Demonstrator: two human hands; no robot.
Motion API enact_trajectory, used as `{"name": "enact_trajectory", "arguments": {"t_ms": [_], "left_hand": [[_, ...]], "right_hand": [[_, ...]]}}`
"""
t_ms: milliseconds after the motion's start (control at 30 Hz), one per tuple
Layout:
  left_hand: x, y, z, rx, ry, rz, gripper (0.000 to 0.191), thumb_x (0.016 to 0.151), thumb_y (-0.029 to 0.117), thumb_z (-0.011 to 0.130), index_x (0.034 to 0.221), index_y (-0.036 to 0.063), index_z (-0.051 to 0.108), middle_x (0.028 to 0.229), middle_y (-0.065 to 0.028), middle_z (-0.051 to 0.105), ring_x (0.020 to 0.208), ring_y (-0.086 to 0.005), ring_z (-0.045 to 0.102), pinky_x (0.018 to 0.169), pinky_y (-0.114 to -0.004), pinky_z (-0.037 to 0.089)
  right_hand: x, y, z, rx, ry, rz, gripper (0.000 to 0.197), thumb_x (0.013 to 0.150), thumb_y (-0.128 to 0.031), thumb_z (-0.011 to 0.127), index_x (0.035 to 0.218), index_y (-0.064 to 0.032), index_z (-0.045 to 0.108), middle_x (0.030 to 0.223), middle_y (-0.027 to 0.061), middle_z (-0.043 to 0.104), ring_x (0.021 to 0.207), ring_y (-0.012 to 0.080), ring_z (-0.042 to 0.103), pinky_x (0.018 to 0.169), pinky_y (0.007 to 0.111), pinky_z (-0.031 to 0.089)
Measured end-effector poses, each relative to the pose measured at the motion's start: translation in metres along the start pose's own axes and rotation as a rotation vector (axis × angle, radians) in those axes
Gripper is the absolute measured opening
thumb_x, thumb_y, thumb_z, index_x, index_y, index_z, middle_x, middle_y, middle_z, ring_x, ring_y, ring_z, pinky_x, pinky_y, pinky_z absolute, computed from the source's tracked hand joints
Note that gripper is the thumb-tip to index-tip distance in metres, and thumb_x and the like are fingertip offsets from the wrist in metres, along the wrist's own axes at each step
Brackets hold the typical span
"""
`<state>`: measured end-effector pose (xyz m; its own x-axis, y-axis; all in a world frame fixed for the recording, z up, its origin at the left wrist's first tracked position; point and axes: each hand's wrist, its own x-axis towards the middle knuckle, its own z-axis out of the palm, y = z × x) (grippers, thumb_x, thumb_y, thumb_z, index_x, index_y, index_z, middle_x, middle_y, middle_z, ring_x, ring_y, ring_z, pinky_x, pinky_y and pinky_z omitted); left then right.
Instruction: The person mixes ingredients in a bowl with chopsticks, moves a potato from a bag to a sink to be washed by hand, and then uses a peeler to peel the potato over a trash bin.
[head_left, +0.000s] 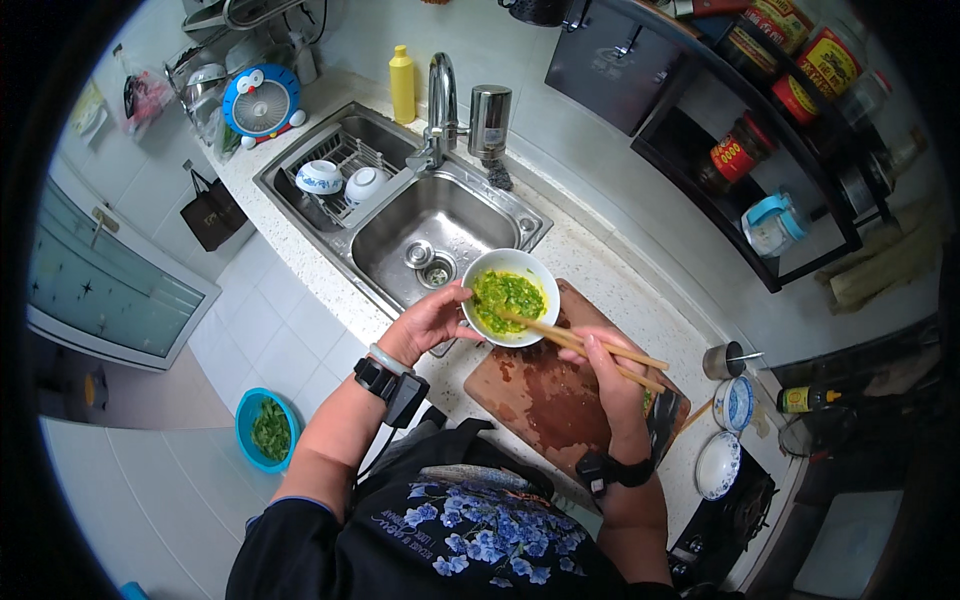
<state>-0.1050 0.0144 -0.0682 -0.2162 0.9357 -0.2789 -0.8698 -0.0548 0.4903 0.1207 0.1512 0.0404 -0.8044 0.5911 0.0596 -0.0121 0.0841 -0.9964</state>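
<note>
My left hand (433, 321) grips the left rim of a white bowl (551, 289), which is over the near right corner of the sink and the upper end of a wooden cutting board (555, 397). Inside is a yellow mixture with chopped green leaves (506, 298), probably beaten egg. In my right hand (611, 367) is a pair of wooden chopsticks (574, 337), their tips down in the mixture. The cutting board lies on the speckled counter and looks wet. A dark blade, perhaps a cleaver (664, 420), rests on its right end, partly hidden by my right wrist.
A steel double sink (360, 244) with a faucet (442, 105) and two bowls in a rack (345, 161) is at upper left. Dishes (718, 465) and a gas stove (750, 502) are on the right. A shelf (750, 82) with jars hangs above. A blue basin of greens (247, 431) is low at left.
</note>
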Motion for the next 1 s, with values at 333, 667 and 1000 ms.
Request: {"name": "enact_trajectory", "arguments": {"t_ms": [333, 667, 1000], "left_hand": [[0.002, 0.002, 0.0, -0.022, 0.001, -0.022, 0.031, 0.084, 0.015, 0.053, 0.111, 0.0019, 0.044, 0.112, -0.0153, 0.049, 0.096, -0.0294, 0.058, 0.072, -0.045, 0.056], [0.005, 0.001, 0.001, 0.017, -0.021, -0.065, 0.042, 0.085, 0.016, 0.054, 0.121, 0.0032, 0.037, 0.117, -0.0146, 0.047, 0.099, -0.0301, 0.057, 0.072, -0.045, 0.055], [0.006, 0.002, 0.006, 0.065, -0.036, -0.075, 0.039, 0.085, 0.016, 0.053, 0.12, 0.0029, 0.04, 0.117, -0.0128, 0.048, 0.099, -0.0274, 0.057, 0.073, -0.044, 0.055]], "right_hand": [[0.009, 0.006, -0.008, -0.047, -0.004, -0.043, 0.017, 0.088, -0.007, 0.05, 0.097, 0.0055, 0.058, 0.087, 0.0115, 0.062, 0.074, 0.0147, 0.063, 0.069, 0.023, 0.049], [0.018, 0.009, -0.013, -0.096, 0.006, 0.018, 0.017, 0.089, -0.008, 0.05, 0.097, 0.0051, 0.057, 0.087, 0.0097, 0.061, 0.075, 0.0145, 0.062, 0.069, 0.023, 0.049], [0.026, 0.008, -0.012, -0.155, -0.031, -0.015, 0.016, 0.088, -0.006, 0.049, 0.095, 0.0038, 0.06, 0.088, 0.0112, 0.061, 0.074, 0.015, 0.062, 0.066, 0.023, 0.049]]}}
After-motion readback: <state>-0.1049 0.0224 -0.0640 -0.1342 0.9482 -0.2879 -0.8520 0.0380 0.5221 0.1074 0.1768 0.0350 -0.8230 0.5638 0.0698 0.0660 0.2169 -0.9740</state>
